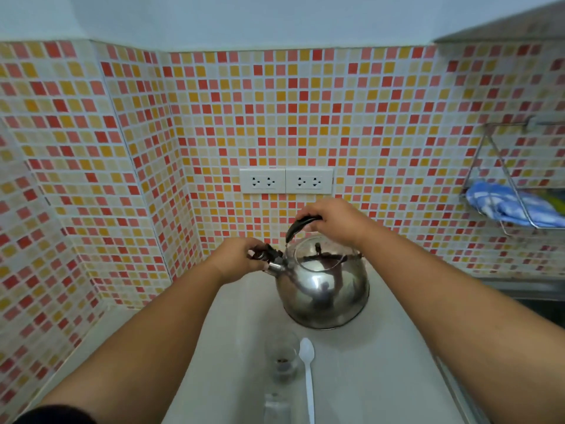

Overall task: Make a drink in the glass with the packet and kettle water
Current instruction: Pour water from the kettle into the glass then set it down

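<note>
Kettle (324, 286): rounded, mirror-bright steel, centre of the frame, standing on the counter; no lid visible on the round top opening.
Kettle handle (301, 226): black, curved, arching above the body.
Spout (273, 266): short steel stub on the kettle's left side, with a dark cap piece (270, 252) at its tip.
Right hand (333, 221): closed around the top of the handle, fingers wrapped over it.
Left hand (241, 260): left of the kettle, fingertips pinched on the dark cap piece at the spout.
Glass (281, 354): small, clear, round, lower centre, just in front of the kettle; a little dark powder at the bottom.
Spoon (308, 377): white, smooth plastic, lying just right of the glass, bowl toward the kettle.
Packet (276, 407): pale, flat, blurred, bottom centre below the glass; cannot tell more.
Counter (382, 362): smooth, off-white.
Wall (214, 117): small square tiles in red, orange and cream, glossy.
Sockets (286, 181): two white plates, centre, above the hands.
Rack (504, 185): thin wire, right edge, holding a blue-and-white cloth (513, 206).
</note>
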